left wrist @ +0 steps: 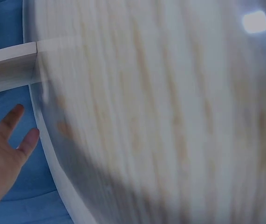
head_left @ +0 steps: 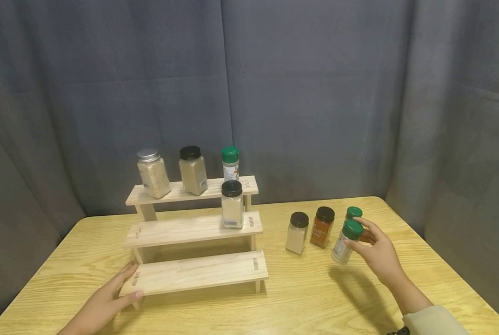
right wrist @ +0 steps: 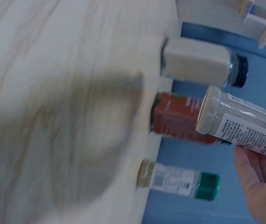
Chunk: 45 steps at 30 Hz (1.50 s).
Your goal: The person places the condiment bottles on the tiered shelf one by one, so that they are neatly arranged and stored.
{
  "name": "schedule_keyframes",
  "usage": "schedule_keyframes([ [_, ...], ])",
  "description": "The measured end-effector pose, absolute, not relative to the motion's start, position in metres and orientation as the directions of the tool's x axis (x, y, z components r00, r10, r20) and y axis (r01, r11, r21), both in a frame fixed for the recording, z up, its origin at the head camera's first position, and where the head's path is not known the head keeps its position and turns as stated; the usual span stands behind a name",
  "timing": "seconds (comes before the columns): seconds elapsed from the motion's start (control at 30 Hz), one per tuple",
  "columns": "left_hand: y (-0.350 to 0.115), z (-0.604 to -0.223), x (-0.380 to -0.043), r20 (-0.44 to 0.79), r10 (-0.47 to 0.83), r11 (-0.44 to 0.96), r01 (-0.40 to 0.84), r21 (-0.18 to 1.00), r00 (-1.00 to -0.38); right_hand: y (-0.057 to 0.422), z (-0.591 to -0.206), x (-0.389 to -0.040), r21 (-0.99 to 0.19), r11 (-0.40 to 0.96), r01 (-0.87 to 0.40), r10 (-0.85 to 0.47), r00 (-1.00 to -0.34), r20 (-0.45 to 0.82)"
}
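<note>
In the head view my right hand pinches a green-capped spice jar near its cap, between thumb and fingers. The right wrist view shows this clear jar raised off the table, its printed label showing. Just behind it stands a second green-capped jar. My left hand is at the left end of the bottom step of a three-tier wooden rack, thumb along the front edge and fingers toward the back edge. Its fingers look spread and fairly straight in the left wrist view.
A black-capped jar of pale powder and a red-brown spice jar stand right of the rack. The top tier carries a silver-lidded jar, a black-lidded jar and a green-capped jar. Another black-lidded jar occupies the middle tier.
</note>
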<state>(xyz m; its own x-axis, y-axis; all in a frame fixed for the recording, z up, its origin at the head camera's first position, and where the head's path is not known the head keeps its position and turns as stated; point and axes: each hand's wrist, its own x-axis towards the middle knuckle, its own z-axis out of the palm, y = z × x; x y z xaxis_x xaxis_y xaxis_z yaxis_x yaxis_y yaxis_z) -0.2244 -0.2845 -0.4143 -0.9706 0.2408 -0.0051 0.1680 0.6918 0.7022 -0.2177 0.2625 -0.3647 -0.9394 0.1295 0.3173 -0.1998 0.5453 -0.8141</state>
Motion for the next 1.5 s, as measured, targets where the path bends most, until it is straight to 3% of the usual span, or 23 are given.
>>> schedule_keyframes([
  [0.2, -0.285, -0.416, -0.225, -0.032, 0.238, 0.679, 0.142, 0.720, -0.971, 0.246, -0.357, -0.215, -0.829, 0.495, -0.261, 0.085, -0.934, 0.346],
  [0.43, -0.285, -0.417, -0.224, 0.040, 0.247, 0.684, 0.203, 0.701, -0.968, 0.228, -0.347, -0.211, -0.835, 0.461, -0.300, 0.047, -0.931, 0.361],
  [0.77, -0.282, -0.416, -0.225, 0.051, 0.258, 0.676, 0.217, 0.704, -0.965, 0.210, -0.337, -0.209, -0.833, 0.436, -0.340, 0.035, -0.919, 0.393],
  [1.5, -0.285, -0.413, -0.224, -0.016, 0.242, 0.672, 0.156, 0.724, -0.970, 0.146, -0.325, -0.215, -0.877, 0.229, -0.422, -0.140, -0.906, 0.399],
])
